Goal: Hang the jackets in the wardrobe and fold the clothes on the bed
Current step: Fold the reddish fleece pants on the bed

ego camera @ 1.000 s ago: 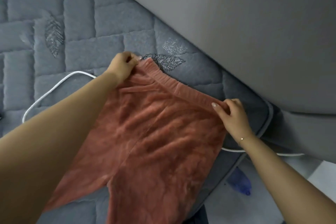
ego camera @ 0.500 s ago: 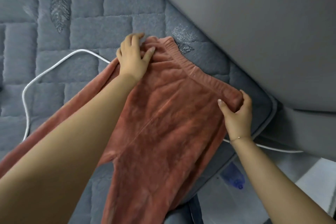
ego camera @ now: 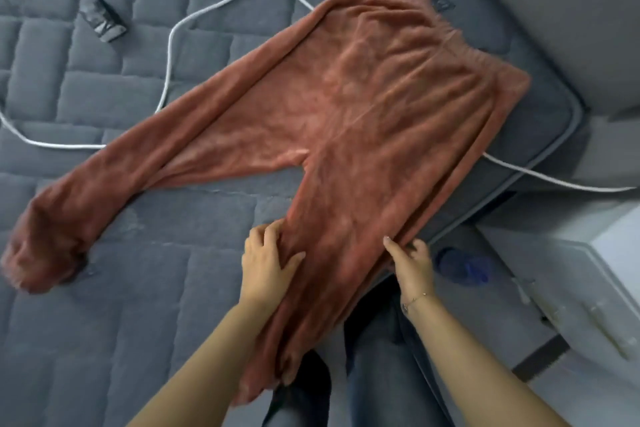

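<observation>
At the far left, the cuff of one leg of the rust-coloured fleece trousers (ego camera: pixel 346 121) lies bunched on the grey quilted bed (ego camera: pixel 104 305), and that leg runs up and to the right across the quilt. Above it a small dark object (ego camera: pixel 104 20) rests on the bed; what it is cannot be made out. A white cable (ego camera: pixel 169 55) loops over the quilt beside it, passes under the trousers and comes out again at the right edge of the mattress. The trousers are spread flat, waistband near the top right corner of the bed, the other leg running down toward the person and hanging over the near edge. The left hand (ego camera: pixel 266 260) rests on that leg's left edge, fingers spread and lightly bent, thumb pressing the cloth. Just to its right, the right hand (ego camera: pixel 410 263), with a thin bracelet at the wrist, pinches the leg's right edge between thumb and fingers. Further right, a blue object (ego camera: pixel 464 265) lies on the floor beside a white piece of furniture (ego camera: pixel 588 270).
</observation>
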The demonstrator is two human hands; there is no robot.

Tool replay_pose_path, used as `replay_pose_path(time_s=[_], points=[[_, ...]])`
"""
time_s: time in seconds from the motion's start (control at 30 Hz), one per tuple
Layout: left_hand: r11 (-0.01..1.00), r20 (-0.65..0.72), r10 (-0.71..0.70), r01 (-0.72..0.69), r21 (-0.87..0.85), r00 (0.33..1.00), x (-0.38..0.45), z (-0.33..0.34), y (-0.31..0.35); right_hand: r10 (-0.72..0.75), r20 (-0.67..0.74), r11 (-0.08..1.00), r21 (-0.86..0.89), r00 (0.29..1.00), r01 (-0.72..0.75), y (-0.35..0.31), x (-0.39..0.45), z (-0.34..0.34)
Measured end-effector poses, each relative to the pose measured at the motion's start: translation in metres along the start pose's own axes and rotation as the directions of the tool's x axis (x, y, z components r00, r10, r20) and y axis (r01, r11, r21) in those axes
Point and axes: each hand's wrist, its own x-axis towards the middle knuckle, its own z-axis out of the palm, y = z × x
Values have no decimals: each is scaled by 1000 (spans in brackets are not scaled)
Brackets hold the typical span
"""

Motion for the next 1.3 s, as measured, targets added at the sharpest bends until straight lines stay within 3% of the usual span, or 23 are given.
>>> replay_pose_path(time_s=[0.1, 0.2, 0.33, 0.43, 0.63, 0.7, 0.8, 0.87, 0.97, 1.03, 1.17, 1.3], points=[[994, 57, -91, 94, -56, 994, -52, 4, -54, 57, 139, 998, -45, 989, -51, 64, -33, 22], [986, 58, -126, 131, -100, 990, -101, 15, -95, 11, 223, 999, 34, 975, -19, 111, -61, 45], [987, 19, -116, 118, -111, 993, -141, 35, -124, 75, 242, 995, 49, 967, -89, 153, -81, 62], [960, 71, -151, 164, -229, 986, -147, 30, -129, 98, 295, 989, 74, 951, -124, 165, -96, 63], [976, -101, -61, 38, -214, 993, -124, -60, -137, 59, 451, 953, 240, 890, -185, 158, -132, 59], [987, -97, -23, 7, -162, 995, -111, -100, -139, 23, 483, 933, 304, 875, -193, 157, -149, 67], [991, -40, -10, 5, -132, 999, -90, -143, -147, -19, 431, 917, 367, 902, -156, 163, -165, 91], [961, 172, -62, 106, -254, 983, -84, -154, -163, -21, 385, 938, 326, 922, -114, 174, -170, 112], [909, 459, -87, 259, -326, 884, -95, -138, -212, -46, 309, 979, 202, 950, -18, 200, -173, 140], [893, 469, -64, 261, -367, 881, -105, -117, -246, -126, 255, 989, 106, 959, 101, 214, -176, 155], [853, 337, 49, 136, -505, 940, -113, -97, -274, -285, 140, 955, -39, 948, 293, 233, -182, 181], [621, 306, 148, 153, -768, 940, -129, -118, -267, -281, -4, 944, 178, 960, 278, 238, -210, 198]])
